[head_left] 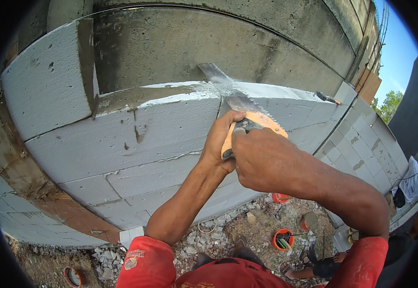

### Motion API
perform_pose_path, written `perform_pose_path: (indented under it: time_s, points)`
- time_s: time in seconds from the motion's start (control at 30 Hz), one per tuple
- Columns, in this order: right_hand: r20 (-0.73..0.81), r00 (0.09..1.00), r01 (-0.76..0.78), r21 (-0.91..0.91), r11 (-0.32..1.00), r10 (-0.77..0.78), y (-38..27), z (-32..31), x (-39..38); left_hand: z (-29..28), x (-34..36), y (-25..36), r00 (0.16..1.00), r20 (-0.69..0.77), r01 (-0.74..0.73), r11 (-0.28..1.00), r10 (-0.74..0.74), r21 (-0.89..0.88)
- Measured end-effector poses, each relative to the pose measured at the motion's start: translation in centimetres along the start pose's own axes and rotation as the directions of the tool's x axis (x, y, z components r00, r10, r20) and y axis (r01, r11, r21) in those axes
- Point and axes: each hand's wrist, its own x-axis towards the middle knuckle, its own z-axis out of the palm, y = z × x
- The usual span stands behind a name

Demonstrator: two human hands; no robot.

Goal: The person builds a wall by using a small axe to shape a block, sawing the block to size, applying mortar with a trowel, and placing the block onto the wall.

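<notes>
I am sawing at a wall of grey aerated concrete blocks [137, 139]. A hand saw [233, 98] with a toothed metal blade and an orange handle cuts into the top edge of the upper block, with white dust around the cut. My right hand [266, 161] is shut on the saw's orange handle. My left hand [221, 141] wraps around the same handle from the left side, its thumb up along the block face. Both forearms come up from red sleeves at the lower edge.
A taller block [45, 81] stands at the upper left, a concrete beam behind. A small tool [327, 98] lies on the wall top at the right. Rubble, an orange bucket [282, 238] and a person's sandalled foot [310, 271] are below.
</notes>
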Motion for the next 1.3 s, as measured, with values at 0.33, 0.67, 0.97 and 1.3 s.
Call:
perform_pose_path:
  time_s: [0.33,0.67,0.97,1.3]
  points:
    - [-0.157,0.987,-0.043,-0.065,0.997,0.032,2.0,1.4,-1.2,0.2,3.4,-2.8,0.990,-0.140,0.015,0.983,0.011,0.185]
    - [-0.213,0.977,0.009,-0.039,0.999,-0.017,0.7,1.9,-1.5,-1.3,-1.6,0.4,0.985,-0.065,-0.123,0.924,0.157,0.361]
    - [-0.226,0.969,0.100,-0.016,0.995,-0.101,3.7,5.6,-9.4,-5.6,-13.7,6.9,0.278,0.322,-0.221,-0.266,0.905,0.938]
    - [-0.450,0.893,0.031,0.089,0.996,0.012,12.3,8.1,-13.2,-2.0,-12.2,7.4,0.300,0.408,-0.225,-0.352,0.862,0.909]
